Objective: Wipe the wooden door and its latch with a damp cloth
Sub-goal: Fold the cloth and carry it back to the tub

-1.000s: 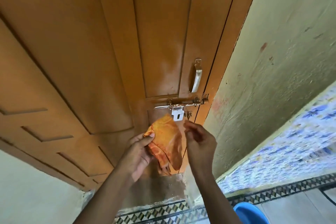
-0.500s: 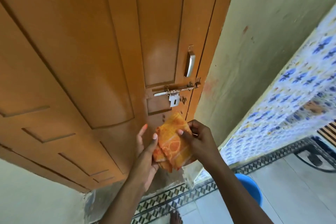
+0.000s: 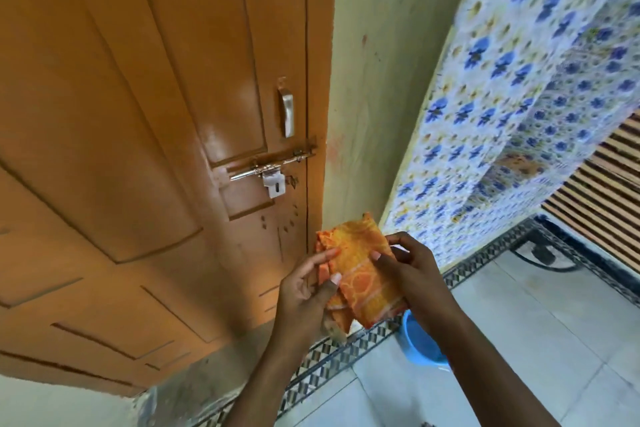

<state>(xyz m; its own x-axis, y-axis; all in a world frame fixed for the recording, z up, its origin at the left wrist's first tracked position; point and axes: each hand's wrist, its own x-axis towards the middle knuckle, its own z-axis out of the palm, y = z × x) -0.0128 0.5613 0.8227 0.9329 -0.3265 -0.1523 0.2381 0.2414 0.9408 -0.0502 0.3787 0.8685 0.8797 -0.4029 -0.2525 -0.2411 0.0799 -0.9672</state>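
The brown wooden door [image 3: 138,114] fills the left half of the view, shut. Its metal latch [image 3: 270,170] runs across to the frame, with a steel pull handle [image 3: 287,113] above it. A folded orange cloth [image 3: 363,274] is held in front of the door frame, below and right of the latch, apart from the door. My left hand [image 3: 308,298] grips the cloth's left edge with thumb and fingers. My right hand [image 3: 412,270] pinches its right side, thumb on top.
A pale green wall [image 3: 381,62] stands right of the door. A blue-flowered cloth [image 3: 519,114] hangs further right over a slatted piece of furniture [image 3: 602,191]. A blue bucket [image 3: 419,340] sits on the tiled floor [image 3: 519,340] under my right wrist.
The view has swung right and down. My right hand closed on the cloth, and both hands carried it down and right, away from the latch.
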